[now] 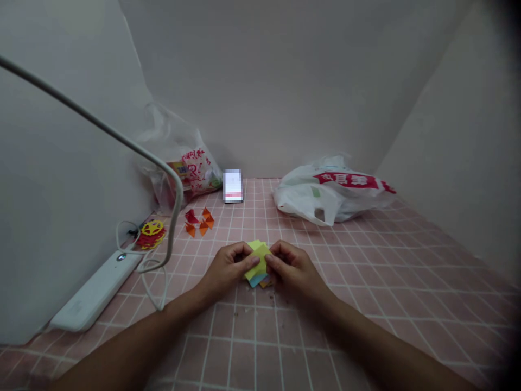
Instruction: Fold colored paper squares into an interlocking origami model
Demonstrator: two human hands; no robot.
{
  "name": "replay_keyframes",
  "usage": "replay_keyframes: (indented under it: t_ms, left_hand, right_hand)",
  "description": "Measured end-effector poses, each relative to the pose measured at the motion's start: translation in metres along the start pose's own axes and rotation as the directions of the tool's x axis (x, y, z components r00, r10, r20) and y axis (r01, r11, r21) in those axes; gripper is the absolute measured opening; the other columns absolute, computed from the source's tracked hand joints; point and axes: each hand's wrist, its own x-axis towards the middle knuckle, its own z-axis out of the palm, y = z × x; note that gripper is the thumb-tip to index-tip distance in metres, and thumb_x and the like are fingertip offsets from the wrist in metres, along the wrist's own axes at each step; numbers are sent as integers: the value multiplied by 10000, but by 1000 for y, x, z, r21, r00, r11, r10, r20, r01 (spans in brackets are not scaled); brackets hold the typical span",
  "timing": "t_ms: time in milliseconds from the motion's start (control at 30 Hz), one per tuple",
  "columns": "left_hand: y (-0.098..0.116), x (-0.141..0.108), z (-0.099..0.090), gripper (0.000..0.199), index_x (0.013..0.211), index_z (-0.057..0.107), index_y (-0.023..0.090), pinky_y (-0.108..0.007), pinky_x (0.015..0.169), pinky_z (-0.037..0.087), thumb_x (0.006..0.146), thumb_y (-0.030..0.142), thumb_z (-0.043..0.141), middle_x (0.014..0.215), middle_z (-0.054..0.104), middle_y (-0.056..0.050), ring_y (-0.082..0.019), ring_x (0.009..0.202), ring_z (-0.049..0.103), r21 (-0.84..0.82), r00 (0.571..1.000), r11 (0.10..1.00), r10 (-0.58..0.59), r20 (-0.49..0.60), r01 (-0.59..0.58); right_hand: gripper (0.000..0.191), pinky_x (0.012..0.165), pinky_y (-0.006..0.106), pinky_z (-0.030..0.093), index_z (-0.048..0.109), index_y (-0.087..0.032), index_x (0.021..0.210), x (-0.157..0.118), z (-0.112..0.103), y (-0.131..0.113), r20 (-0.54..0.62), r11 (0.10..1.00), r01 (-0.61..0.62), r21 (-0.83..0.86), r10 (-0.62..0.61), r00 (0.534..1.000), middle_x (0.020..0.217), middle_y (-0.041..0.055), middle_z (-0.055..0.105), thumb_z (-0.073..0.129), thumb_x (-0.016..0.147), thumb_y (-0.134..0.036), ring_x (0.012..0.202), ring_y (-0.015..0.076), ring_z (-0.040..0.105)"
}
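Note:
A small yellow square of paper (259,257) is pinched between my two hands, low over the middle of the surface. My left hand (231,264) grips its left edge between thumb and fingers. On the opposite edge, my right hand (293,265) holds it the same way. Beneath it, a blue paper (256,280) and an orange-brown paper corner (266,282) poke out, along with more yellow paper behind. Whether the lower sheets are held or lie on the surface, I cannot tell. Farther off to the left sit several small folded orange and red paper pieces (203,227).
Pink tiled-pattern surface (366,293). At the back stand a filled plastic bag (195,168), a lit phone (233,186) and a white plastic bag (334,190). Left lie yellow and red cut-outs (151,233) and a white power bank-like device (95,293); a cable (122,137) arches across.

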Motion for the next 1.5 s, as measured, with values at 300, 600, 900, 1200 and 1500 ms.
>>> replay_keyframes:
  t_ms: [300,600,900,1200,1500]
  left_hand:
    - [-4,0,7,297,833,604,143,-226,578,430,706,367,752,768,610,-11,-119,642,557,-148,993,985,-73,88,86]
    - [2,-2,5,277,751,550,158,-209,518,393,731,367,731,617,534,46,-87,534,478,-114,998,993,10,-58,-16]
    - [6,-2,3,295,772,554,162,-212,507,397,724,400,720,588,555,41,-97,515,495,-48,996,998,-39,-82,35]
    - [-4,-1,3,276,702,533,161,-195,509,379,739,364,716,620,552,32,-82,531,486,-74,999,996,-50,-2,50]
    - [-2,-2,2,299,724,610,145,-205,497,352,763,429,693,603,574,17,-87,511,469,-107,991,986,-120,57,125]
  right_hand:
    - [227,447,196,380,523,-180,691,0,-1,-6,-21,1000,-1,-11,1,1000,580,-55,501,691,764,-313,483,77,468]
    - [254,422,195,341,478,-198,722,-2,0,1,96,997,-71,-24,73,993,575,-44,544,650,812,-363,440,80,466]
    - [204,481,208,407,503,-189,748,2,-6,-6,84,998,9,-62,-4,996,641,-49,522,664,795,-306,517,85,511]
    - [156,454,201,401,519,-201,829,2,-5,-1,67,996,44,-72,-39,997,613,-52,550,639,824,-301,479,86,506]
    - [139,417,181,375,564,-196,901,1,-4,2,88,1000,10,-1,-10,996,581,-54,568,621,825,-296,424,74,490]
